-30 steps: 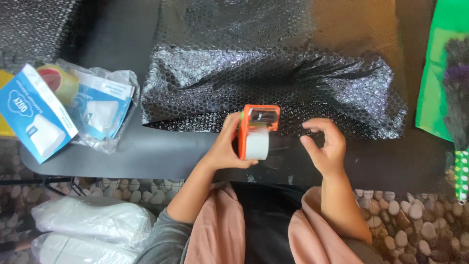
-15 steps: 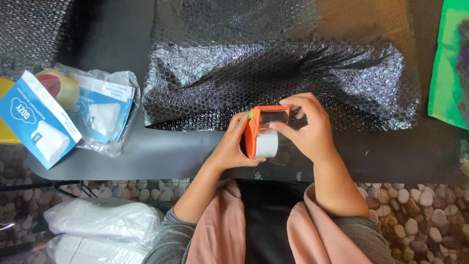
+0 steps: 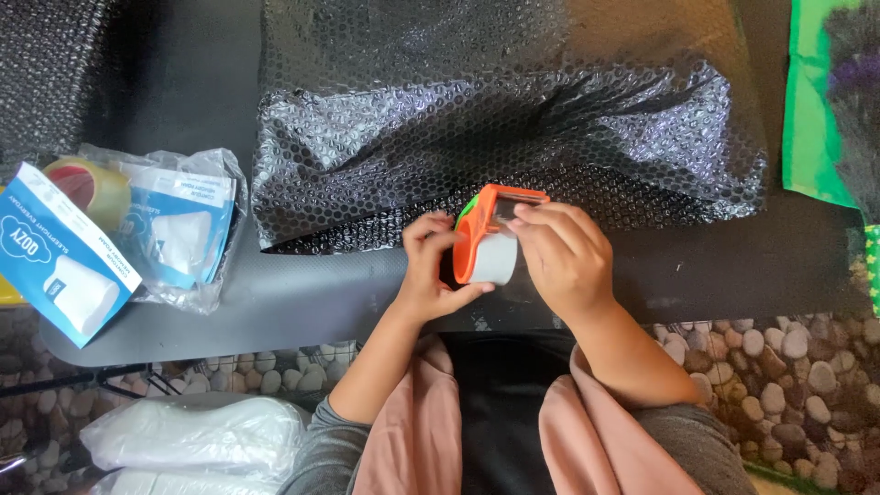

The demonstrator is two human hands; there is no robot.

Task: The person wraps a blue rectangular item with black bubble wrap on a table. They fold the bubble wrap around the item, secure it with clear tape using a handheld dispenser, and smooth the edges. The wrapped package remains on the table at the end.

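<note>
Centre of the frame: the left hand (image 3: 429,270) wraps around the orange tape dispenser (image 3: 483,240), fingers curled on its back and thumb underneath the pale roll it carries. The right hand (image 3: 561,252) comes in from the other side, fingertips pressed on the dispenser's top edge, so the tool sits clamped between both palms. Smooth hard plastic, rounded body, glossy tape. Its far face is hidden behind the right fingers, so the tape's loose end cannot be made out. Just above, touching distance, lies a crumpled sheet of black bubble wrap (image 3: 513,128), shiny and dimpled, spread across the dark grey table (image 3: 275,302). At left, a blue and white box (image 3: 64,252) leans on crinkly clear bags (image 3: 188,225), a tan tape roll (image 3: 92,188) half buried behind. Bright green sheet (image 3: 811,110) cut off at the right edge.
</note>
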